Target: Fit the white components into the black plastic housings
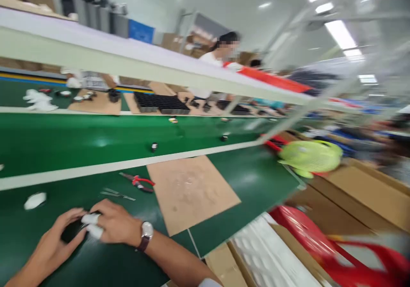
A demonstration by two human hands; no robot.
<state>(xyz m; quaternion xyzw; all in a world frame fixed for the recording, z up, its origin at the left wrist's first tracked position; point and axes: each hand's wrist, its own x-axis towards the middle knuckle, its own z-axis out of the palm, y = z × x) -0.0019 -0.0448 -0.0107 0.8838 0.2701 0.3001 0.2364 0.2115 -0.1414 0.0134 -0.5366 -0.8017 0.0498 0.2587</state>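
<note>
At the lower left, my left hand [53,246] curves around a small dark part [72,230], with thumb and fingers closed on its sides. My right hand [113,224] reaches in from the right and pinches the same part at its edge. White covers sit on two of its fingertips, and a watch is on that wrist. Blur and my fingers hide the part's exact kind. A white oval piece [35,200] lies beyond my left hand. Past my right hand are tweezers [118,194] and red-handled pliers [138,182].
A cardboard sheet [195,193] lies on the green table. Behind a pale rail runs a green conveyor belt [96,135] carrying several small parts. Boxes [333,206], red plastic shells [307,231] and a yellow-green chair back [310,155] stand at right. A person [221,50] is across the line.
</note>
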